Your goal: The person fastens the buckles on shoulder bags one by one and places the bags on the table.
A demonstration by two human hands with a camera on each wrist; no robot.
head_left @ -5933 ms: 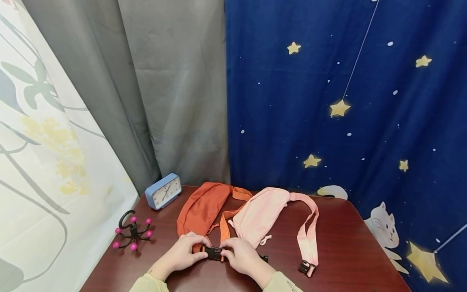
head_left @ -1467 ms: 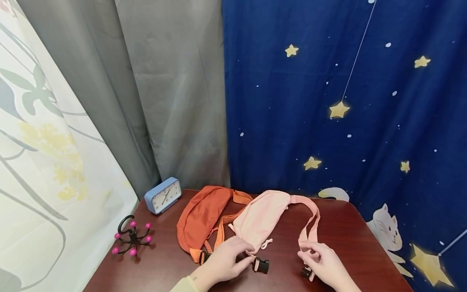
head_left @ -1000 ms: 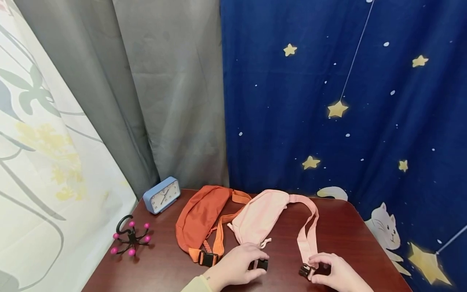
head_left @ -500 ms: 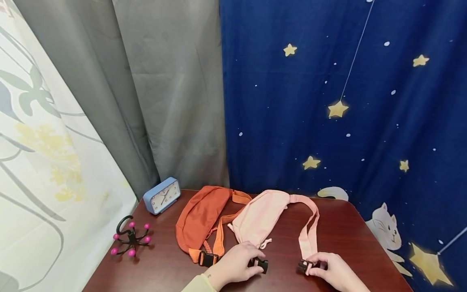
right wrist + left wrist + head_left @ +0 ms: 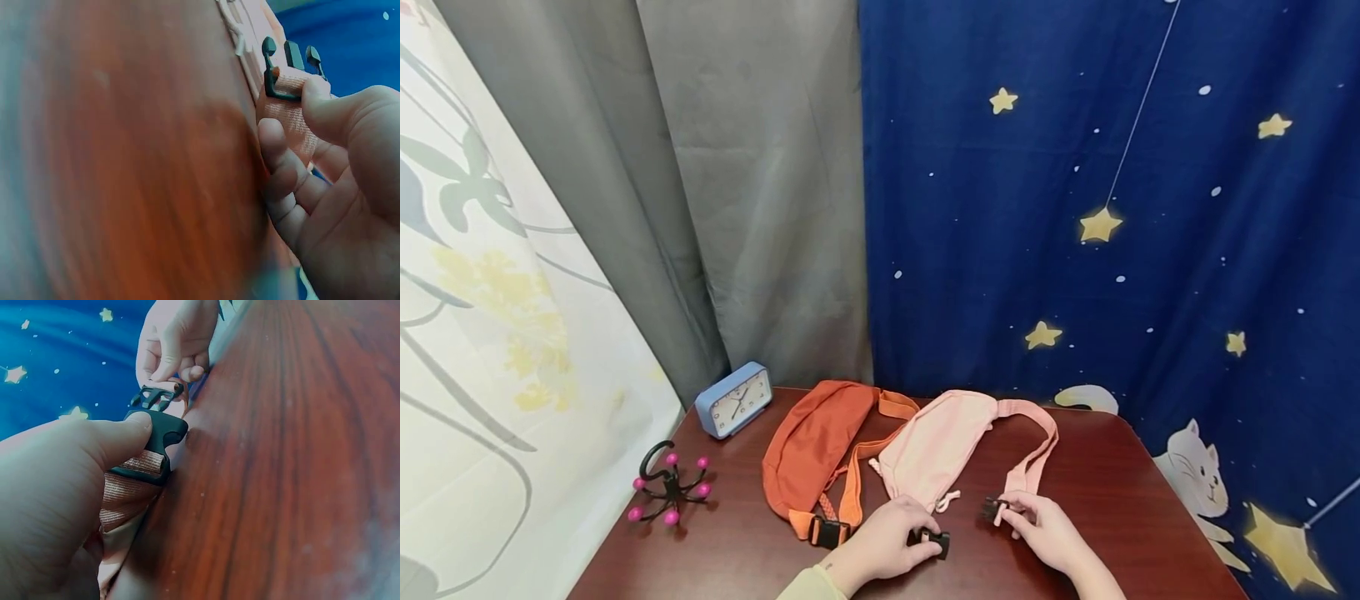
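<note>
Fastening the pink bag (image 5: 936, 446), by our reading

We are pinching the socket (image 5: 165, 428) with our left hand (image 5: 891, 542) and the pronged clip (image 5: 991, 509) with our right hand (image 5: 1043, 525); the clip is pointing left toward the socket (not touching), so the next move is probably calling for aligning and pushing. The pink bag is lying by the table's (image 5: 1097, 475) far edge, its long axis slanting nearward and left.

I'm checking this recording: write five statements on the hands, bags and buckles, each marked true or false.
1. The left hand pinches the socket half on the pink bag. True.
2. The right hand holds the orange strap. False: it holds the pink strap.
3. The orange buckle is fastened. True.
4. The pink buckle is fastened. False: its prong half is apart from the socket half.
5. The blue clock stands left of the orange bag. True.
</note>
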